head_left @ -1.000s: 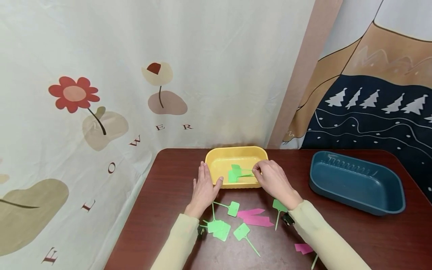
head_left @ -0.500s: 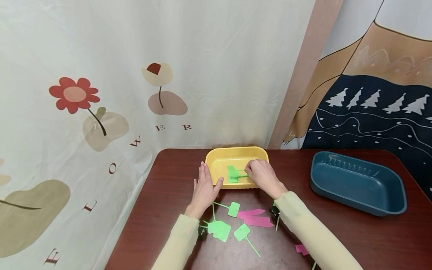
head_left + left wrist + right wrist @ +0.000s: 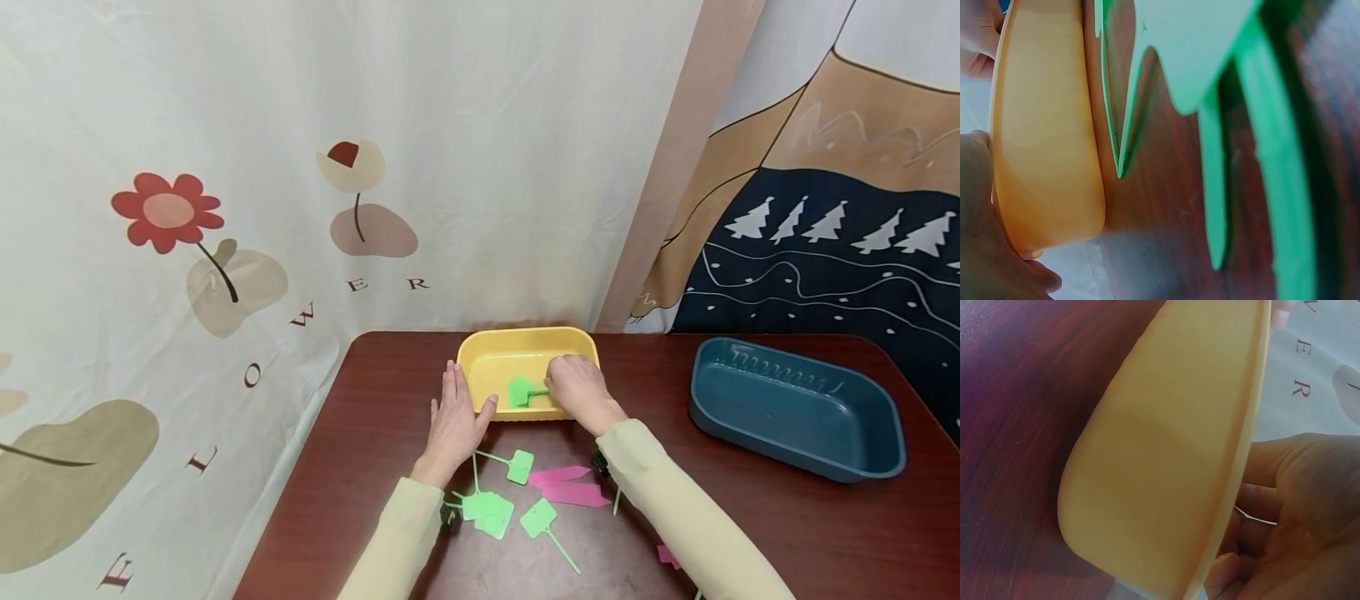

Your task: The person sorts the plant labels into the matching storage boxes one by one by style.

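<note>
1. Green tags [image 3: 519, 392]: lower centre of frame, in yellow tub [image 3: 487, 367], pinched by stems in right hand [image 3: 579, 388].
2. Against tub's left side: left hand [image 3: 454, 421], fingers straight.
3. Probably gathering step; next, likely even up stems, release.

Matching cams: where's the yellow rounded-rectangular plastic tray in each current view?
Head: yellow rounded-rectangular plastic tray, below and slightly right of picture centre.
Left wrist: left side, its outer wall running down from the top edge.
Right wrist: middle, outer wall spanning top to bottom.
Shared landmark: dark red-brown wood-grain tabletop; right of the tray in left wrist, left of it in right wrist.
</note>
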